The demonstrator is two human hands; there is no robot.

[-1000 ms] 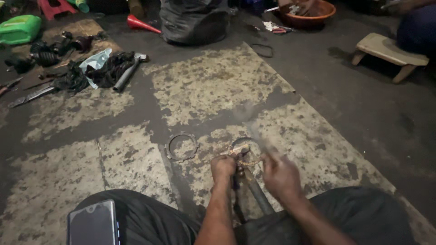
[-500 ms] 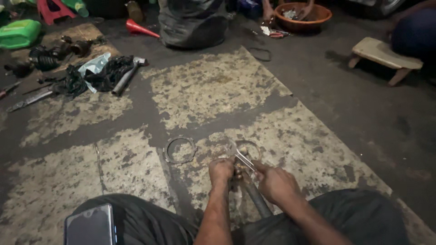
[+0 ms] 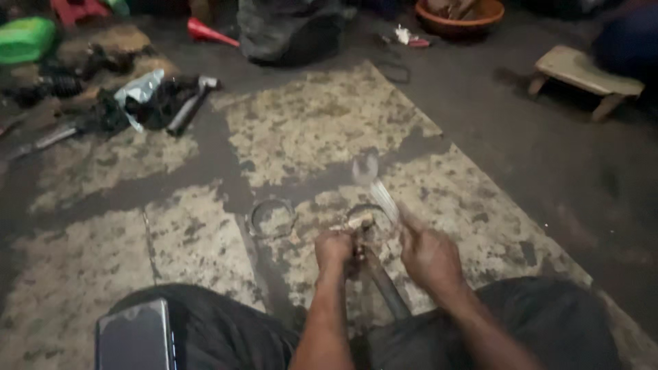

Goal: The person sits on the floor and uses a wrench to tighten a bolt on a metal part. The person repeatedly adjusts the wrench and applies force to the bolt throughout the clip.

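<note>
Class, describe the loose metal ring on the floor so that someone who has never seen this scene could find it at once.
Start at the worn, mottled pale floor mat in front of the seated person. Near its close edge, just ahead of the left hand, lies a thin grey metal ring, flat on the mat. Unlike the second ring beside it, it lies alone, touched by no hand or tool.

Dark, blank phone screen point(image 3: 135, 337) on the left thigh — crumpled pale plastic wrapper point(image 3: 139, 89) among far-left tools

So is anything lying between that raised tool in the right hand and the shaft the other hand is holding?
Nothing visible. The right hand holds the blurred metal tool just above the dark shaft gripped by the left hand. The metal ring lies off to the left.
</note>
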